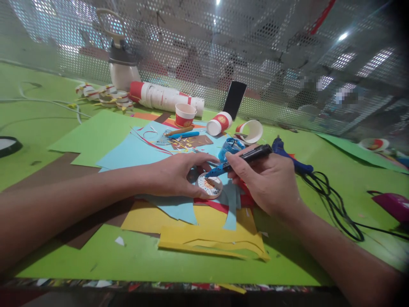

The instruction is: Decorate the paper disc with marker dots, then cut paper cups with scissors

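My left hand (187,172) grips a small round white piece (217,194) between thumb and fingers. It looks like a cut cup bottom and bears blue dots and orange marks. In my right hand (268,179) is a marker (247,158) with a black barrel and a blue front end, its tip on or just over the round piece. Just beyond lies a blue object (230,147), partly hidden by the hands. Under them are light blue paper sheets (124,155) and cut yellow paper (204,238).
Paper cups (185,116) and a long cup stack (166,97) lie behind, near a phone (234,99) leaning on the perforated screen. A blue glue gun (290,157) with a black cord is at right. A beige flask (123,70) stands back left; pens (183,134) lie mid-table.
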The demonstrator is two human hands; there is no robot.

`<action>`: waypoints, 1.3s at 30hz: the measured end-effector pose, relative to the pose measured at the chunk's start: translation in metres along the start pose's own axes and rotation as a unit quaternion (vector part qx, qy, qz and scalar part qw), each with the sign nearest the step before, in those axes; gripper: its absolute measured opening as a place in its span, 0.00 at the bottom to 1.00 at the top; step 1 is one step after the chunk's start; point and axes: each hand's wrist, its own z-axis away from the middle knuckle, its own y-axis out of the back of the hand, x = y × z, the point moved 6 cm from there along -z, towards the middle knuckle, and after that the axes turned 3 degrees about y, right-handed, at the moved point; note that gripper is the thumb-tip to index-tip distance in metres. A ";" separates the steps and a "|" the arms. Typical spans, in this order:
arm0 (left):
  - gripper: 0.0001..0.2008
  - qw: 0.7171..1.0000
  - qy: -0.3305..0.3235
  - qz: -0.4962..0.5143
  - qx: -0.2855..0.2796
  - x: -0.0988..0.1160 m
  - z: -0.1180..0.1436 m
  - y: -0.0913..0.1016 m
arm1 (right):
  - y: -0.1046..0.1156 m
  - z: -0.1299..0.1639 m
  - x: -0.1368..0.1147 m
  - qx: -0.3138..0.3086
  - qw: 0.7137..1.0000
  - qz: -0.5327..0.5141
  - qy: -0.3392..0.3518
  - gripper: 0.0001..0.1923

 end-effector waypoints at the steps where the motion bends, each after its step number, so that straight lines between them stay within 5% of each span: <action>1: 0.36 1.000 0.000 0.000 0.001 0.000 0.000 0.000 | 0.000 0.000 0.000 -0.002 1.000 0.003 0.000 0.10; 39: 0.36 1.000 0.006 0.010 0.003 -0.001 -0.002 0.000 | -0.007 -0.001 -0.002 0.010 0.999 -0.021 0.031 0.17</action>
